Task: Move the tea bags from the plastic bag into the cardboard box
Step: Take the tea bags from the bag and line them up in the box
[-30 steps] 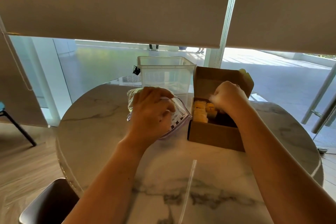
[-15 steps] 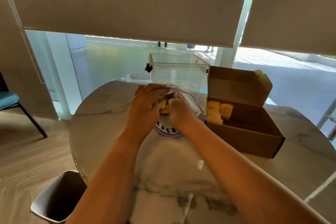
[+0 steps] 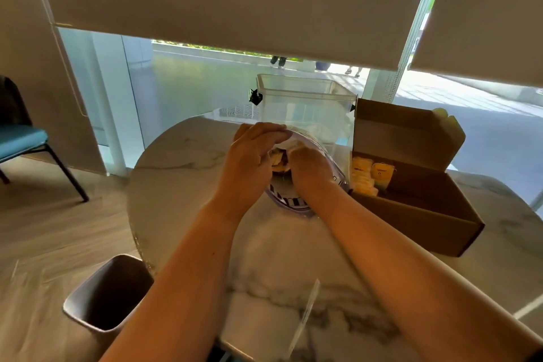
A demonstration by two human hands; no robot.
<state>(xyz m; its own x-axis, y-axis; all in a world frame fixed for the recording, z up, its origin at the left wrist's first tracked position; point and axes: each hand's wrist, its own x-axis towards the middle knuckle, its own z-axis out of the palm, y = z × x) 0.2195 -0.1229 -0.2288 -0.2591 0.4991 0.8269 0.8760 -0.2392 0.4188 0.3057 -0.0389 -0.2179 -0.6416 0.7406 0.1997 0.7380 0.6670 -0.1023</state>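
Observation:
A clear plastic bag [image 3: 289, 204] with a purple zip rim lies on the round marble table [image 3: 264, 247], its mouth held wide. My left hand [image 3: 249, 159] grips the bag's left rim. My right hand [image 3: 308, 167] reaches into the mouth, fingers curled among the tea bags [image 3: 277, 160] inside; whether it holds one is hidden. To the right stands an open cardboard box [image 3: 411, 214] with its lid up, and several yellow tea bags [image 3: 371, 175] stand in its left end.
A clear plastic bin [image 3: 305, 106] stands behind the bag, close to the window. A clear plastic strip [image 3: 305, 311] lies on the table near me. A brown waste bin [image 3: 108, 294] is on the floor at left, a blue chair [image 3: 23, 141] farther left.
My right hand left the cardboard box and moved left into the plastic bag. My left hand shifted from pressing on the bag to holding its rim up. My head view turned left.

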